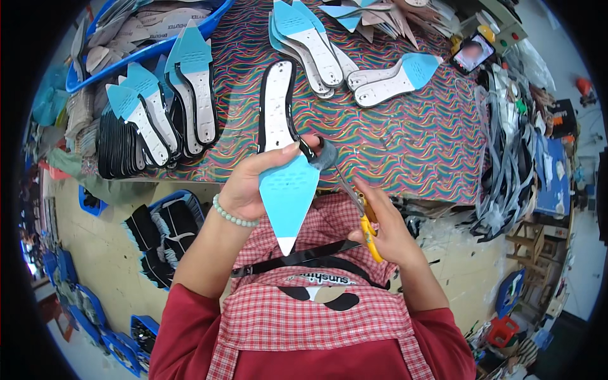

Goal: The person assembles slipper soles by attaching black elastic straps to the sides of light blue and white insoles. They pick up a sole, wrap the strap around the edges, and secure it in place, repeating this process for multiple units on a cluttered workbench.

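The left hand (248,180) grips one pointed blue-and-white insole (289,196), held tip-down at the tablecloth's (411,142) front edge. The right hand (394,233) has its fingers closed around one pair of yellow-handled scissors (367,229), blades beside one dark edging strip (328,154). At least two overlapping insoles (383,94) lie near one phone (472,54); the stacked insoles (204,104) at left defy counting.

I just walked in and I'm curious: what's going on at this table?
Someone's left hand holds a blue-and-white insole edged partly in black. Their right hand holds yellow-handled scissors, pointing toward a dark, curling strip at its side. More insoles lie in groups on the wavy-patterned tablecloth.
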Available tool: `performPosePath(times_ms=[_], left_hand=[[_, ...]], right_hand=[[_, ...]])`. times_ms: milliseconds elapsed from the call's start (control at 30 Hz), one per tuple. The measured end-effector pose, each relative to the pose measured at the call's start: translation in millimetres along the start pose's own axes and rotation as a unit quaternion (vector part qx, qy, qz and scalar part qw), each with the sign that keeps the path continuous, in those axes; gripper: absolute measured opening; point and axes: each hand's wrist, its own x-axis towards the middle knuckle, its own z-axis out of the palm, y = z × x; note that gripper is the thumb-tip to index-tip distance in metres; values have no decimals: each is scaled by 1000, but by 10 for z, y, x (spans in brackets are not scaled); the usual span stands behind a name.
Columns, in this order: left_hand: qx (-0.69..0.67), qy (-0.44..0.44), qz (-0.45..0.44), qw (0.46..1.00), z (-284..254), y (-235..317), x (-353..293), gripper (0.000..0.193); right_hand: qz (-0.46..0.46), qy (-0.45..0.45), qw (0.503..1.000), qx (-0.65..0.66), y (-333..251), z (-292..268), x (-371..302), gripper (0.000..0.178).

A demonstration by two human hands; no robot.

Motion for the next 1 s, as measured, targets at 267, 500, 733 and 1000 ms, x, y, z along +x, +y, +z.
performPosePath(times_ms=[267, 500, 733, 1000], left_hand=[[86, 43, 13, 995, 176, -111, 89, 34], [291, 141, 95, 942, 198, -284, 157, 30], [402, 47, 207, 891, 333, -652, 269, 37], [175, -146, 333, 915, 339, -109, 53, 59]], right_hand=[[-64, 90, 980, -167, 130, -170, 25, 81], [10, 271, 921, -281, 659, -639, -88, 44], [-62, 169, 980, 89, 50, 71, 353, 21], [-90, 157, 977, 112, 137, 408, 369, 24]])
